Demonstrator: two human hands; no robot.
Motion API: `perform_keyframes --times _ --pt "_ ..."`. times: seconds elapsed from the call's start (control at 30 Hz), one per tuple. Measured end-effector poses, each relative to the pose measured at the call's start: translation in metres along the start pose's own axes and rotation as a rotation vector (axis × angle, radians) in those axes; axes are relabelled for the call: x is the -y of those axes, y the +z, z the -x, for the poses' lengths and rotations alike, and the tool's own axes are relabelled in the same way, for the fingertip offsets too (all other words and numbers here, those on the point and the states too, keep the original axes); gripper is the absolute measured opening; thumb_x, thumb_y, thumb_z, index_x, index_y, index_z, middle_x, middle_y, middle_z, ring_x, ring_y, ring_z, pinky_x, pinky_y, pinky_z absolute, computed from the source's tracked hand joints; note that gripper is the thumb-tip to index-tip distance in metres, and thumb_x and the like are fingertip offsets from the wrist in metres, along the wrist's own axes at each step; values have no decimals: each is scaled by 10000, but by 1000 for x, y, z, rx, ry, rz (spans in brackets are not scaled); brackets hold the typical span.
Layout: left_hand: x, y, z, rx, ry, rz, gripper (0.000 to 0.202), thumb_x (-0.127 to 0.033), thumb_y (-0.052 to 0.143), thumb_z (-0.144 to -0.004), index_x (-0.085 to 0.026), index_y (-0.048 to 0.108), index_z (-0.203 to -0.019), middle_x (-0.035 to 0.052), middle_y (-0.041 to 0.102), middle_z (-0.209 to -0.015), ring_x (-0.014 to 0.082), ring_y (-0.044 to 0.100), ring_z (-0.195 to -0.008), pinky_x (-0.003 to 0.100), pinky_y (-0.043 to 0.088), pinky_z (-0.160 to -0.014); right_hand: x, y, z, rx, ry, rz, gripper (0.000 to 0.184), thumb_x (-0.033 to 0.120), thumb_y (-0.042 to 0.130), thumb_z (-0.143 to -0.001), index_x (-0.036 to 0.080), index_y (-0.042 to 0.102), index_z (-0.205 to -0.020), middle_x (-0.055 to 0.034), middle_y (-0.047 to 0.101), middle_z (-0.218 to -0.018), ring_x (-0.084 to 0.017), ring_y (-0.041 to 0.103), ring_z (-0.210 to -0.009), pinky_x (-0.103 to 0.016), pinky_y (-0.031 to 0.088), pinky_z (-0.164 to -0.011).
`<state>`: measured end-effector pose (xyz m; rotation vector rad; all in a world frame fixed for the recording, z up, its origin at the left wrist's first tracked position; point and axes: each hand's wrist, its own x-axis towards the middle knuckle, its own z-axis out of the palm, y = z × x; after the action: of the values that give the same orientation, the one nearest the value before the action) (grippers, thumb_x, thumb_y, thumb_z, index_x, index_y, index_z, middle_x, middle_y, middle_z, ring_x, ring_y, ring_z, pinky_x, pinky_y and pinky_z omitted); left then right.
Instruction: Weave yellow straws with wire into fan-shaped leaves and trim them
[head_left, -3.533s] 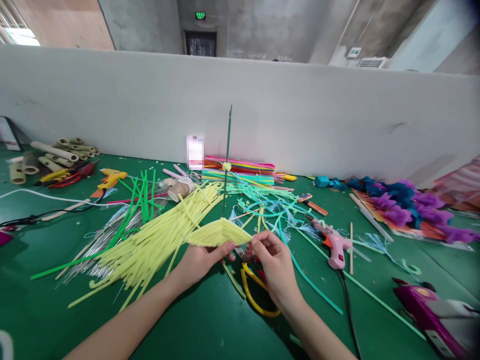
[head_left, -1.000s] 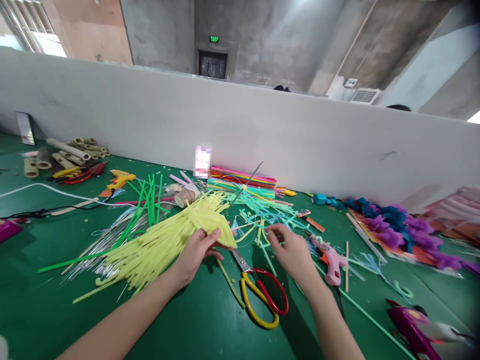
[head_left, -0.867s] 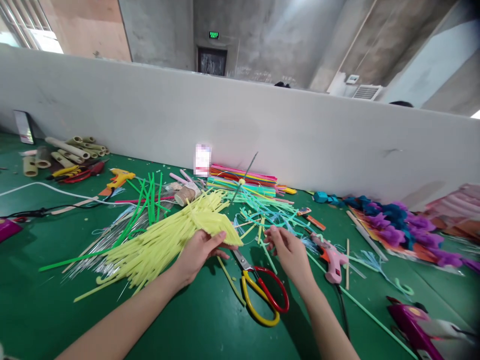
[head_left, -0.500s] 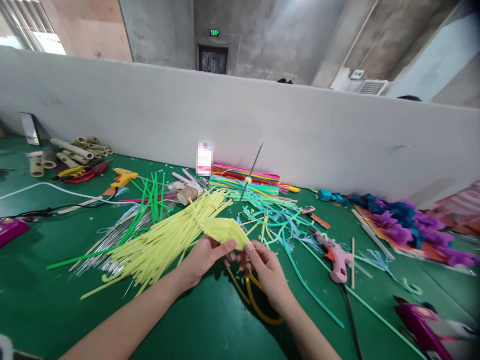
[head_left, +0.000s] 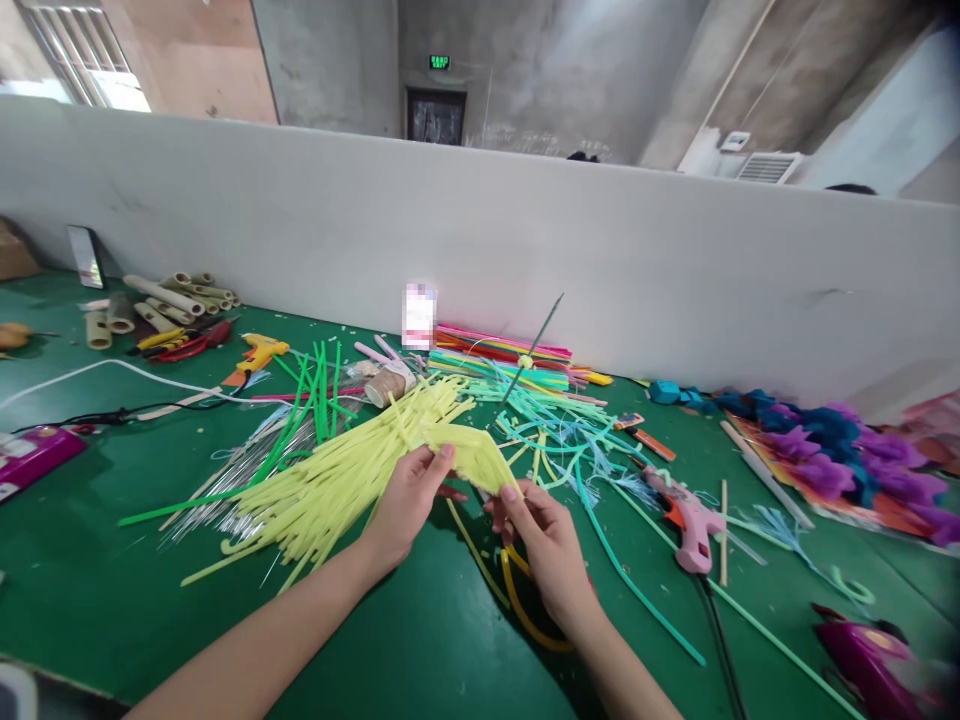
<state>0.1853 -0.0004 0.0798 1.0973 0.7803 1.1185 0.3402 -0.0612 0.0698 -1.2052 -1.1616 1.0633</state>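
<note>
While a green sign (head_left: 439, 62) reads "EXIT" above the dark door (head_left: 436, 118), the left hand (head_left: 409, 497) pinches a pale-yellow piece (head_left: 476, 458) near its left side and the right hand (head_left: 546, 540) its right corner, each grip narrow, over the worktop (head_left: 442, 640) beside yellow strips (head_left: 330, 485).

The place looked like a craft workshop: on the green desk (head_left: 450, 640), in front of the white partition (head_left: 300, 220), lay bundles of coloured fuzzy stems (head_left: 510, 347), and farther out from it were a yellow glue gun (head_left: 262, 351), a pink glue gun (head_left: 697, 532) and a heap of yellow stems (head_left: 341, 475). Beyond the partition rose a bare concrete wall (head_left: 570, 60) with a dark door (head_left: 435, 117) and a green exit sign (head_left: 439, 62).
</note>
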Motion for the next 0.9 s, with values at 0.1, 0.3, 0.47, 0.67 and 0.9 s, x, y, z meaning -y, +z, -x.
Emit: perform_keyframes --times 0.1,0.3,0.47,0.67,0.9 --pt "-3 -1 -2 0 -19 114 389 -487 595 -821 -134 654 -974 75 715 -913 220 670 -825 312 541 -699 -5 -1 -1 125 29 45 244 409 620 -828 196 647 -944 -12 636 -763 -134 546 -639 -242 420 -580" --pt "-11 -11 -12 -5 -56 358 371 -436 639 -810 -131 635 -1022 94 708 -971 204 680 -860 290 547 -743 -1 -9 -6 150 24 334 261 371 538 -862 212 603 -1059 -52 662 -992 -176 611 -799 -281 478 -677" --pt "-14 -23 -20 21 -43 321 323 -418 603 -844 -143 613 -1013 96 711 -968 224 698 -829 283 558 -675 18 -32 3 194 15 928 307 306 519 -833 200 554 -1119 -81 647 -945 -225 616 -811 -338 475 -716" --pt "-19 -31 -23 97 -93 111 413 -444 574 -855 -156 559 -1150 109 718 -907 217 704 -614 251 531 -484 20 -40 19 404 80 1301 818 115 569 -653 154 304 -1426 -186 603 -1128 -288 635 -928 -338 484 -732" --pt "-32 -45 -24 326 -213 18 565 -411 522 -895 -247 320 -1396 97 718 -844 183 665 -479 231 506 -416 12 -55 8 396 0 1049 726 92 508 -669 193 360 -1373 1 626 -718 -156 580 -573 -230 411 -525"
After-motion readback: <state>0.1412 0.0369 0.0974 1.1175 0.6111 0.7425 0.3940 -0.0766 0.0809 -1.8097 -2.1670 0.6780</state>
